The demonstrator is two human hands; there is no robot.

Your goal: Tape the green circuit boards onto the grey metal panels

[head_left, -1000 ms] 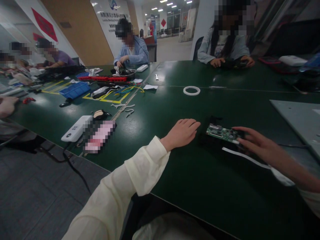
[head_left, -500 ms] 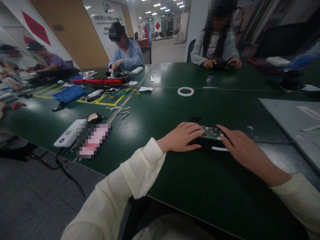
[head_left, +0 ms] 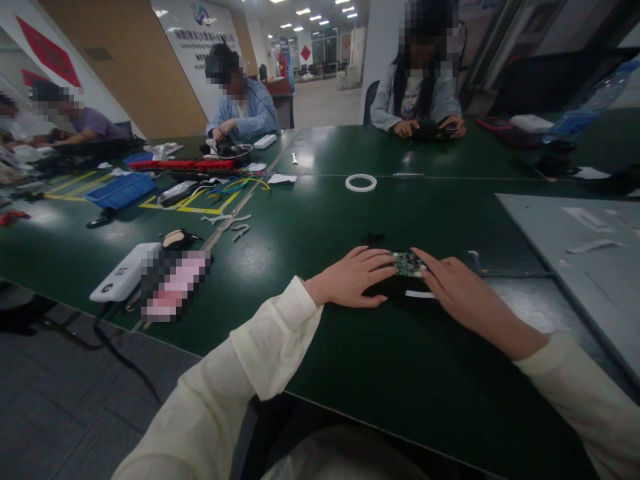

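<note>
So the white wall sign [head_left: 187, 50] at the back is showing a blue swirly logo [head_left: 201, 13] over rows of mostly blurry Chinese characters, with "Nanjing" kinda standing out in the English line. The white power bank [head_left: 135, 263] is sporting dark marks, but they're looking too fuzzy to read.

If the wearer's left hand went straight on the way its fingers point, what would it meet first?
Most likely the green circuit board, just ahead of the left hand, though depth and contact are unclear; beyond it comes the right hand.
</note>
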